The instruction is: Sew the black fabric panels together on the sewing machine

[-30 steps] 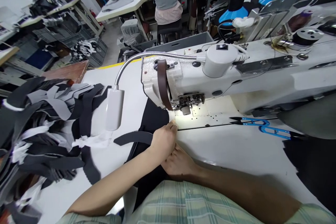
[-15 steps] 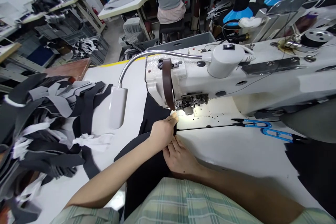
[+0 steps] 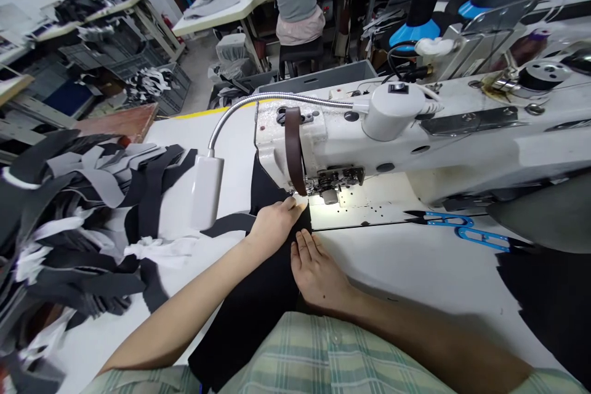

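Note:
A long piece of black fabric (image 3: pixel 258 301) runs from my lap up over the table edge and under the head of a white sewing machine (image 3: pixel 277 141). Close to the lit needle area, my left hand (image 3: pixel 273 226) has its fingers closed on the fabric's edge, though the fingertips are partly hard to make out. Lower down and to the right, my right hand (image 3: pixel 318 268) lies flat with fingers stretched out, pressing the fabric near its right edge. A brown strap (image 3: pixel 293 151) hangs on the machine head, just above my left fingertips.
Blue thread snips (image 3: pixel 450 218) lie right of the needle, with a second blue pair (image 3: pixel 484 238) beside them. A lamp head (image 3: pixel 207 188) on a bendy neck hangs at left. Grey and black strips (image 3: pixel 96 175) pile up beyond it. A person (image 3: pixel 298 0) sits at another table.
My left hand has shifted slightly left and down, apart from my right hand. The right hand's fingers have flattened out. The black fabric has been turned and spread straighter towards my lap.

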The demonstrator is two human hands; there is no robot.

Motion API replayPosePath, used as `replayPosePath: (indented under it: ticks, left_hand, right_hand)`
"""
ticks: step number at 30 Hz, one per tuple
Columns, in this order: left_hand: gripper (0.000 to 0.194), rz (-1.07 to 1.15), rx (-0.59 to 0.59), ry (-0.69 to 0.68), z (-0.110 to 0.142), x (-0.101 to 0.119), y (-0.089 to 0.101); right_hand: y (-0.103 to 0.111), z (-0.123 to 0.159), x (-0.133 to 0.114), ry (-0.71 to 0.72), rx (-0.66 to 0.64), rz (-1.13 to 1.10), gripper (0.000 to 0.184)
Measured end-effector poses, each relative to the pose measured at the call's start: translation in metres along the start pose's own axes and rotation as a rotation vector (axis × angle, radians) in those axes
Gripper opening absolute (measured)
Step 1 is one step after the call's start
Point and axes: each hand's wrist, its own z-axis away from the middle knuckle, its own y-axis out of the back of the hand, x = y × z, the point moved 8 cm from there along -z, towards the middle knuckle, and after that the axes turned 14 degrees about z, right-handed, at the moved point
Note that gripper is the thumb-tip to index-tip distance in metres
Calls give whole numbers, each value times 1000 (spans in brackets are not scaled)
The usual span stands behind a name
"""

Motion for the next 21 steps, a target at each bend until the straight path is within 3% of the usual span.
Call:
replayPosePath:
  ticks: [6,13,21]
  left_hand:
    - [28,15,-76,92,-8,3,1]
    - [18,86,-47,124,-12,7,-5]
    - [21,55,-46,95,-7,9,-5]
  right_hand:
    - [3,-1,3,-20,33,49,43]
    - [0,-2,-3,-19,25,-21,42]
    - [-1,-7,-10,-10,-39,-88,37]
